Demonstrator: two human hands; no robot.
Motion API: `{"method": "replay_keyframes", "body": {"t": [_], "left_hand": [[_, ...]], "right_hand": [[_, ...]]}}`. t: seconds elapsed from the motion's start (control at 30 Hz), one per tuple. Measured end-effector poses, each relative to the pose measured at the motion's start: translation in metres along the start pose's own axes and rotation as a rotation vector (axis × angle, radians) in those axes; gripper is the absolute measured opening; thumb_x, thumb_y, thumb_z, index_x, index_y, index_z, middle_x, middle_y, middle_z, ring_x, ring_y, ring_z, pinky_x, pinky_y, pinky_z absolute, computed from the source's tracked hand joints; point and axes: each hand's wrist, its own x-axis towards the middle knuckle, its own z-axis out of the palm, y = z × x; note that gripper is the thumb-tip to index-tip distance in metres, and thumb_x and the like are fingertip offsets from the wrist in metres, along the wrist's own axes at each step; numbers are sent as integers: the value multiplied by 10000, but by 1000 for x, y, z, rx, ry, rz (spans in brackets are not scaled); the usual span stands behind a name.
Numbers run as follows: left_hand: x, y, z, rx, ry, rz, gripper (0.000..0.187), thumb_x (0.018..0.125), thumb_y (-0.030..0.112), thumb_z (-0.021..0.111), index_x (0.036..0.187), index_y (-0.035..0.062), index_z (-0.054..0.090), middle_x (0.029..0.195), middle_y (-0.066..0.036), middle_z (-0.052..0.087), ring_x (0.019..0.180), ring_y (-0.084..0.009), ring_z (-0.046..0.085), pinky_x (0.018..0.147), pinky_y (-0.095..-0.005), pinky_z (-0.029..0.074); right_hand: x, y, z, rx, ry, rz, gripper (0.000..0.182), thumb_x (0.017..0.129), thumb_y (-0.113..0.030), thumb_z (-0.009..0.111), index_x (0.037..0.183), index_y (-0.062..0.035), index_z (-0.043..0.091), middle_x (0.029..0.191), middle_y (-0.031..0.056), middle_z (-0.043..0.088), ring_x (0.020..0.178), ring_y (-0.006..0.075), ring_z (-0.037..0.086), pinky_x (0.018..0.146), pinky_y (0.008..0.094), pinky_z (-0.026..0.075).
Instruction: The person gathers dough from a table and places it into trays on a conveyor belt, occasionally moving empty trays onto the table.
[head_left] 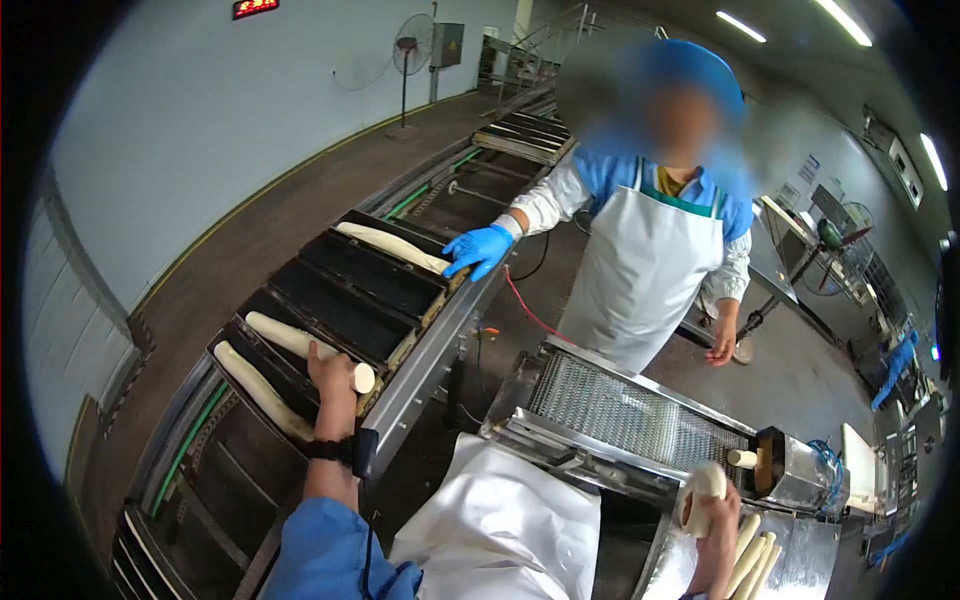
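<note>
Your left hand (333, 376) grasps one dough roll (280, 334), right hand (724, 518) another (708, 481); likely soft, bendy: cradle mid-length, don't pinch.

We note open room above the dark compartments (340, 312) between our left hand (333, 383) and the co-worker's blue-gloved hand (480, 248), which obstructs the far one's right end. We could pass over the mesh belt (610, 405); the co-worker's apron (640, 270) blocks beyond its far left end, the metal housing (805, 478) its right.
</note>
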Motion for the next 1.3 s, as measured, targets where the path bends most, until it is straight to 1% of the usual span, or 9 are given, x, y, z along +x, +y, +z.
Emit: {"method": "replay_keyframes", "body": {"t": [0.2, 0.37, 0.63, 0.77, 0.83, 0.9, 1.03, 1.13, 1.3], "left_hand": [[11, 3, -9, 118, 69, 158, 761, 725, -206, 477, 1445, 32, 410, 1133, -162, 600, 918, -270, 641, 736, -323, 535], [39, -10, -26, 340, 140, 398, 666, 748, -173, 489, 1388, 9, 482, 1245, -199, 568, 1116, -330, 584, 956, -353, 466], [-15, 36, -23, 855, 166, 367, 655, 828, 85, 718, 1430, 89, 460, 1570, -239, 245, 1471, -373, 208, 1160, -460, 268], [-19, 44, -6, 777, -113, 505, 673, 841, 119, 692, 1456, 79, 420, 1543, -235, 307, 1444, -370, 274, 1157, -434, 269], [-8, 41, 3, 616, -168, 334, 735, 832, 111, 680, 1493, 56, 364, 1512, -210, 366, 1402, -352, 348, 1130, -409, 302], [28, 17, 0, 442, -65, 169, 816, 821, 120, 701, 1530, 64, 301, 1509, -205, 370, 1366, -346, 393, 1106, -415, 336], [59, 22, -26, 330, 159, 3, 861, 834, 107, 687, 1544, 47, 204, 1504, -225, 347, 1313, -356, 432, 1060, -437, 385], [42, 31, -41, 189, 161, 12, 728, 837, 78, 673, 1467, 61, 307, 1317, -181, 487, 1181, -302, 511, 1014, -396, 410], [-15, 64, -68, 244, 59, 47, 629, 830, 58, 675, 1399, 44, 407, 1209, -122, 511, 1119, -227, 520, 982, -348, 407]], "right_hand": [[-17, -95, 88, 308, -882, 195, 848, 611, -220, 681, 1347, 107, 417, 908, 236, 641, 598, 296, 640, 444, 348, 514], [-40, -107, 141, 486, -1459, 89, 990, 714, -28, 705, 1548, 19, 173, 1535, 287, 321, 1327, 455, 460, 950, 457, 500], [52, 24, -5, -298, -437, -213, 711, 796, 21, 691, 1455, -18, 427, 1458, 147, 474, 1326, 280, 472, 999, 352, 467], [75, 153, -178, -1418, 328, -329, 747, 744, -84, 733, 1408, 34, 411, 1418, 300, 430, 1359, 439, 353, 1157, 483, 267], [45, 201, -241, -1666, 576, -282, 701, 762, -156, 701, 1374, 54, 430, 1336, 296, 485, 1216, 405, 512, 1055, 470, 415], [-58, 83, -137, -1586, 541, -462, 560, 918, -152, 512, 1436, 32, 406, 1363, 270, 526, 1223, 434, 530, 1056, 483, 403], [-59, 189, -222, -1720, 577, -76, 507, 925, -216, 574, 1337, 66, 484, 1192, 283, 602, 1080, 398, 593, 908, 503, 495], [-53, 181, -230, -594, 279, 525, 713, 803, -394, 713, 1300, 74, 506, 1254, 297, 562, 1143, 458, 537, 930, 577, 460], [-4, 109, -128, -40, -180, 378, 688, 730, -269, 704, 1287, 78, 497, 1108, 286, 591, 929, 385, 607, 790, 515, 518]]}}
